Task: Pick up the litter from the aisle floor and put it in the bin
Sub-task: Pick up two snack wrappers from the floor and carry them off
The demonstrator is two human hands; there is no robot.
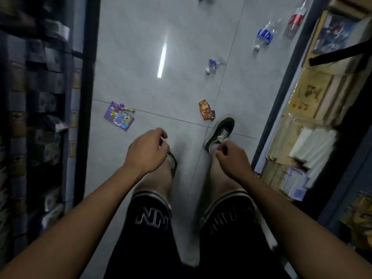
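Note:
Litter lies on the grey tiled aisle floor. A purple snack wrapper (119, 116) is left of centre, an orange wrapper (207, 110) sits just beyond my right shoe (221, 130). Farther off lie a small crushed bottle with a blue label (213, 65), a larger blue-labelled bottle (264, 36) and a red-labelled bottle (295, 21). My left hand (147, 150) hangs loosely curled over my left foot, holding nothing. My right hand (231, 156) is curled shut above my right ankle, also with nothing in it. No bin is in view.
Dark shelving with packaged goods (40, 109) lines the left side of the aisle. On the right stand shelves of paper goods and boxes (314, 117). My legs in black shorts (153, 228) fill the lower middle.

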